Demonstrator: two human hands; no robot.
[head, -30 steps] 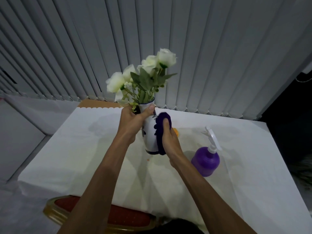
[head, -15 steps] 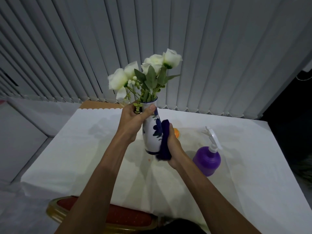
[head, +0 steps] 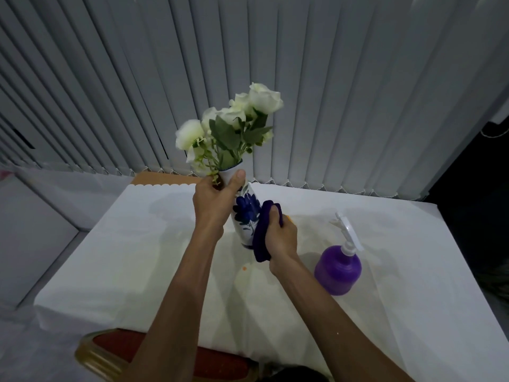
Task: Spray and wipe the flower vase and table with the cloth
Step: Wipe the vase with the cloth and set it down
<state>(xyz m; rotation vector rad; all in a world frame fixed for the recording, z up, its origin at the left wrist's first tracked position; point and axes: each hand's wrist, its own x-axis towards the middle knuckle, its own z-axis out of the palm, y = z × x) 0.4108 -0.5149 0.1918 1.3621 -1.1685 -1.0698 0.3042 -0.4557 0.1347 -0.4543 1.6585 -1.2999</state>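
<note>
The left hand [head: 213, 201] had its grip closed around the neck of the flower vase [head: 246, 216], holding it tilted above the table [head: 143, 257]. The right hand [head: 281, 238] had its grip closed on the purple cloth [head: 261, 235], pressed against the right side of the vase. The purple spray bottle [head: 338, 264] stood on the table, near the right hand.

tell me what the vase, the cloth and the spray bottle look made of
Vase: probably glazed ceramic; smooth white body with painted blue flowers. Cloth: soft, thick purple fabric, maybe microfibre; it bunches in the right hand. Spray bottle: plastic, a smooth purple body with a white trigger head.
</note>
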